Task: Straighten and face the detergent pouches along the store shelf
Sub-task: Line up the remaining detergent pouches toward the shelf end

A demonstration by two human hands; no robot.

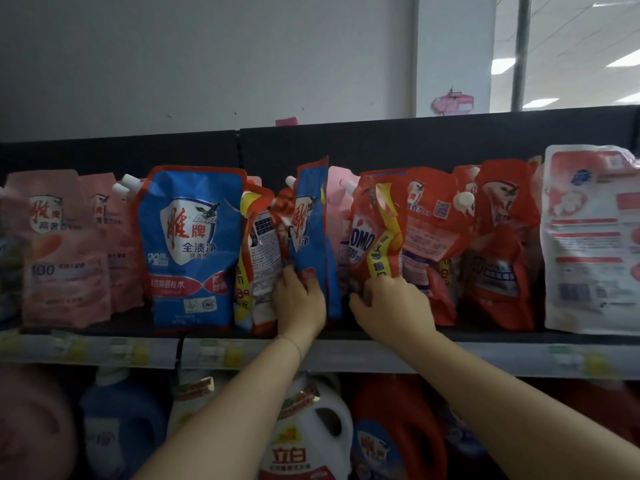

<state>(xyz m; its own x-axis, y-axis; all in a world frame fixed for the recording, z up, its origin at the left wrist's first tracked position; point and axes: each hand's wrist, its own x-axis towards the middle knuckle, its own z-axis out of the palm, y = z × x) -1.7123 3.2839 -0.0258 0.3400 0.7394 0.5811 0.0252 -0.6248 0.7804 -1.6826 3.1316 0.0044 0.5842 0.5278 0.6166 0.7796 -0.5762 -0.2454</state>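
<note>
While the long dark shelf (381,355) holds a crowded row of detergent pouches (502,244), several lean or twist sideways. At mid-shelf a blue pouch (311,216) stands edge-on, and my left hand (301,299) grips its lower edge. Just beside it, across a narrow dark gap, my right hand (391,303) grips a red pouch (367,237) by its bottom.

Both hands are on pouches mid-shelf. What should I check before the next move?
1. Grip of left hand on edge-on blue pouch: ok, fingers curl round its lower part.
2. Grip of right hand on OMO pouch: ok, holding its bottom.
3. Facing of edge-on blue pouch: not ok.
4. Stance of OMO pouch: not ok, leaning and creased.
5. Facing of left blue pouch: ok, label forward.
6. Depth of shelf behind them: cannot tell, hidden.
</note>
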